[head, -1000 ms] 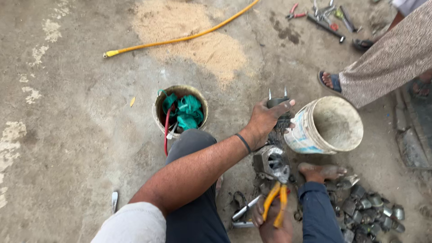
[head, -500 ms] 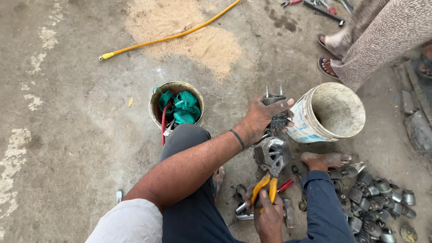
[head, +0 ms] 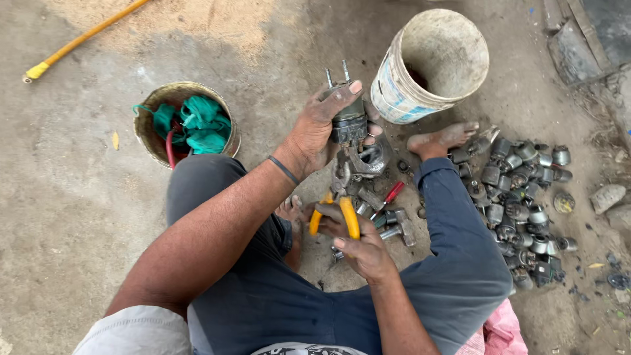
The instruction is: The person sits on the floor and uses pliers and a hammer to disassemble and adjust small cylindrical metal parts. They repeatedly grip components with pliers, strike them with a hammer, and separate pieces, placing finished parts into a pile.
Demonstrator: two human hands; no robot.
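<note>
We're down on a bare concrete floor (head: 79,217) here, dusty and stained, with a patch of sawdust toward its far edge and a yellow hose (head: 85,38) running off the far left corner.

Biggest thing around is the white plastic bucket (head: 430,66), tipped on its side near the far right part of the floor, mouth facing us and looking empty as far as we can see. Over on the left sits a smaller round tin (head: 186,121) stuffed with green rag (head: 197,121) and a bit of red tube. Along the right edge there's a pile of small grey metal parts (head: 519,204), all much alike, heaped just beside a bare foot (head: 440,139).

Now the work itself. The left hand (head: 315,131) is wrapped tight around a dark motor-like unit (head: 348,125) with two studs sticking up, held above the floor right between the knees. The right hand (head: 365,246) is closed on yellow-handled pliers (head: 335,213), nose up against the metal bracket (head: 365,161) below the unit.

Our read: the piece is still mostly together, so this one's mid-strip. A few loose bits and a red-handled tool (head: 393,192) lie underneath on the floor.
</note>
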